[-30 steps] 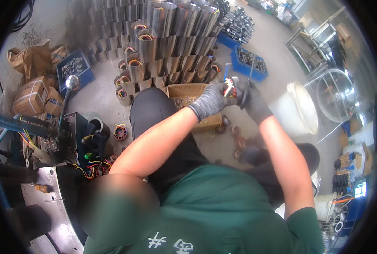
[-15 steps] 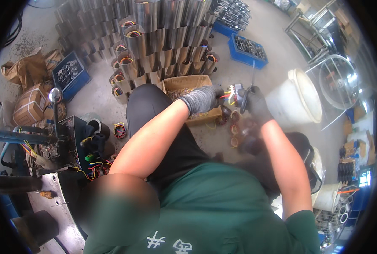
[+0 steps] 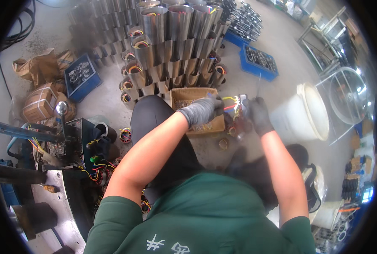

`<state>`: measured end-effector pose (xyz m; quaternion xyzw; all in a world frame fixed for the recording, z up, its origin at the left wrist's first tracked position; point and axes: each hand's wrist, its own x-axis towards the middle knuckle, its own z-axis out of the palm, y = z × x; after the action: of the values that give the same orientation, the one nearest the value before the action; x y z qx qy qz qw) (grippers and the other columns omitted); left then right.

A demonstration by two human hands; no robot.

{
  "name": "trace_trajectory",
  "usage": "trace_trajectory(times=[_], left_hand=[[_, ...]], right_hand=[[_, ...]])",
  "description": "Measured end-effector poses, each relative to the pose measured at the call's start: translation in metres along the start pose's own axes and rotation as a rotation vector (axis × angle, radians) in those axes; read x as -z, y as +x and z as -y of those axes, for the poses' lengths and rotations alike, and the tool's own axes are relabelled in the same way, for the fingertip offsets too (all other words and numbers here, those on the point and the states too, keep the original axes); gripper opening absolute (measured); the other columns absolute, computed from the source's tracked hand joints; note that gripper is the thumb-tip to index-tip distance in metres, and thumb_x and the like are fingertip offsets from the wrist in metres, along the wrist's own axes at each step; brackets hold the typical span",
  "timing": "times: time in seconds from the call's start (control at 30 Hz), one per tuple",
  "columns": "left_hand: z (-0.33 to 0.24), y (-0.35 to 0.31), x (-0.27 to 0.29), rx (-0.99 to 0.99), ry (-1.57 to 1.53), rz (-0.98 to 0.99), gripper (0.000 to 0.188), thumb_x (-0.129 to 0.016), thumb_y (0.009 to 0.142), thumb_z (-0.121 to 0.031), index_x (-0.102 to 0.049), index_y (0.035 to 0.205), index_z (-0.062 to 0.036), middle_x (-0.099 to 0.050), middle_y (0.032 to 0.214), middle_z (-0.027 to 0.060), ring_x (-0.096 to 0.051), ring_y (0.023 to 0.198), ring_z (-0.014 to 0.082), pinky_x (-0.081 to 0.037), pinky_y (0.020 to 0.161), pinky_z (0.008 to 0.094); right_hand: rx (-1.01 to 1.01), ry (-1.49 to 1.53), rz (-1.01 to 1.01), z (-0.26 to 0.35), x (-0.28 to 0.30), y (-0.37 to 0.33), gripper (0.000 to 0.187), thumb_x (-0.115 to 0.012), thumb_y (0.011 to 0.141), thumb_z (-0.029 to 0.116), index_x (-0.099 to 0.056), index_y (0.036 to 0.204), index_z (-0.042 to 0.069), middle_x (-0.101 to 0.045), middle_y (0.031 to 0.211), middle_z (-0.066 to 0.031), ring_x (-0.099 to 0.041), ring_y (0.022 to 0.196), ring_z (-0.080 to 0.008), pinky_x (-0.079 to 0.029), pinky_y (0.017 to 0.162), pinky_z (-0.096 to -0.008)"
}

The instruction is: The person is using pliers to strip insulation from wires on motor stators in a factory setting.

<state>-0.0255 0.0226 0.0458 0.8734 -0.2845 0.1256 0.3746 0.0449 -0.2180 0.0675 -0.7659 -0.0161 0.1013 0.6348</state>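
My left hand, in a grey knit glove, is closed over the left ends of yellow and red wires. The wires run right to a small piece with white prongs in front of my right hand. My right hand, also gloved and slightly blurred, is closed around a tool with a thin upright metal shaft; the tool's grip is hidden, so its kind is unclear. Beneath the left hand stands an open cardboard box filled with small metallic bits.
Steel cylinders are stacked ahead, some with coloured wires inside. A white bucket stands at the right. Blue crates of metal parts flank the stack. A machine stands left, and wound coil rings lie on the floor.
The view has shifted, so the surroundings appear lower and further right. My hands remain at nearly the same spot, with more of the yellow and red wires showing between them.
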Motion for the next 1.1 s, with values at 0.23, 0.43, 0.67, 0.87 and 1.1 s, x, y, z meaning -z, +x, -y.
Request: trace_trajectory(times=[0.23,0.43,0.67,0.87,1.1], left_hand=[[-0.024,0.002,0.012,0.612,0.194,0.146,0.024,-0.055,0.093,-0.028,-0.058,0.103,-0.0056,-0.064,0.085,0.0222,-0.061,0.089,0.0424,-0.047,0.076,0.05],[-0.042,0.005,0.048,0.727,0.467,-0.191,0.026,-0.061,0.088,-0.015,-0.061,0.113,-0.0086,-0.061,0.107,0.0184,-0.064,0.088,0.0397,-0.051,0.079,0.0461],[-0.104,0.033,0.053,0.112,0.26,-0.219,0.02,-0.067,0.08,-0.005,-0.064,0.1,-0.005,-0.06,0.097,0.0129,-0.063,0.083,0.0302,-0.053,0.072,0.0386],[-0.108,0.05,0.035,-0.159,0.433,-0.086,0.038,-0.075,0.072,-0.01,-0.063,0.107,-0.0059,-0.061,0.106,0.0134,-0.065,0.084,0.0309,-0.054,0.068,0.0386],[-0.062,0.066,0.023,0.168,0.093,-0.438,0.046,-0.07,0.079,-0.002,-0.053,0.123,-0.0027,-0.059,0.121,0.0175,-0.062,0.106,0.03,-0.052,0.089,0.0365]], right_hand=[[-0.15,0.629,0.169,-0.022,0.007,0.037,0.02,-0.071,0.083,0.02,-0.056,0.085,0.007,-0.063,0.078,-0.0024,-0.061,0.063,-0.0144,-0.052,0.056,-0.0286],[-0.18,0.949,0.162,-0.072,-0.019,0.067,0.02,-0.072,0.081,0.014,-0.061,0.097,0.007,-0.065,0.081,-0.0032,-0.063,0.066,-0.0159,-0.054,0.059,-0.0299],[-0.147,1.233,0.421,-0.081,-0.051,0.086,0.033,-0.074,0.082,0.02,-0.063,0.109,0.006,-0.068,0.095,-0.0057,-0.066,0.083,-0.0194,-0.057,0.072,-0.0327],[-0.102,0.899,0.371,-0.069,-0.061,0.076,0.034,-0.074,0.082,0.015,-0.056,0.109,0.007,-0.064,0.095,-0.0065,-0.065,0.083,-0.0199,-0.057,0.07,-0.0307],[0.103,0.534,0.181,-0.046,-0.05,0.072,0.039,-0.074,0.08,0.014,-0.042,0.102,0.007,-0.057,0.091,-0.0045,-0.057,0.074,-0.0124,-0.051,0.061,-0.0289]])
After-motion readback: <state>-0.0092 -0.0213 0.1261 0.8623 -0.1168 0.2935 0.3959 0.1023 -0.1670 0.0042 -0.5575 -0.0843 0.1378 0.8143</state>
